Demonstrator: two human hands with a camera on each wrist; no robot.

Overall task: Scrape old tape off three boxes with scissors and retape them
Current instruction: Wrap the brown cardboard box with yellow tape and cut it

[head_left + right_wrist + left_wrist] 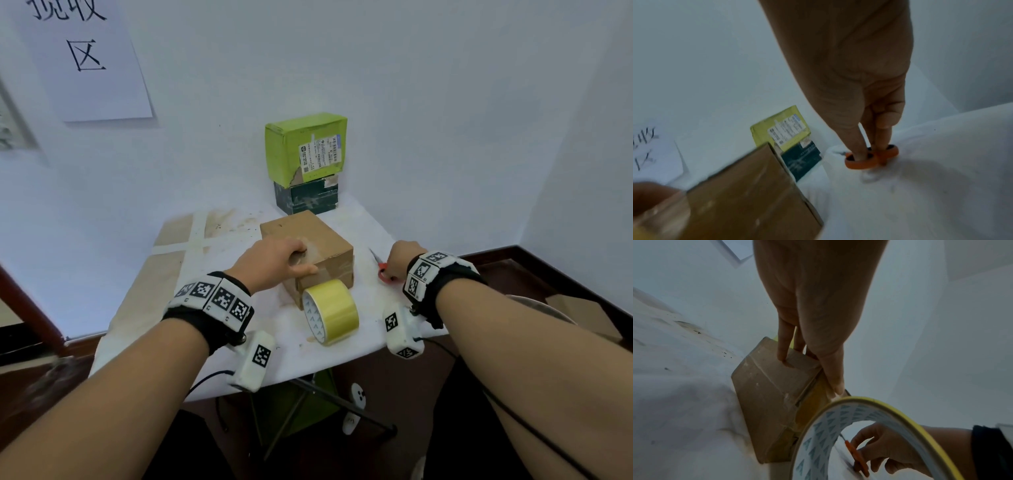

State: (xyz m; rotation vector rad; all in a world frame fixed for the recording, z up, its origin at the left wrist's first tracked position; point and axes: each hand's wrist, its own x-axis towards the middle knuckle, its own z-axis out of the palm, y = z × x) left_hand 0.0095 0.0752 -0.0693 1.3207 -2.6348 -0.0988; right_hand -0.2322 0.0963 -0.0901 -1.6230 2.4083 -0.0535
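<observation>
Tabletop scissors (872,158) around right fingers (857,146)

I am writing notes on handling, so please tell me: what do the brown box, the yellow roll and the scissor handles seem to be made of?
Brown box: matte cardboard, apparently, with folded flap seams and scuffed patches.
Yellow roll: probably plastic tape, smooth and slightly glossy, on a white core printed with triangles.
Scissor handles: likely plastic, uniform orange with a smooth moulded look.
</observation>
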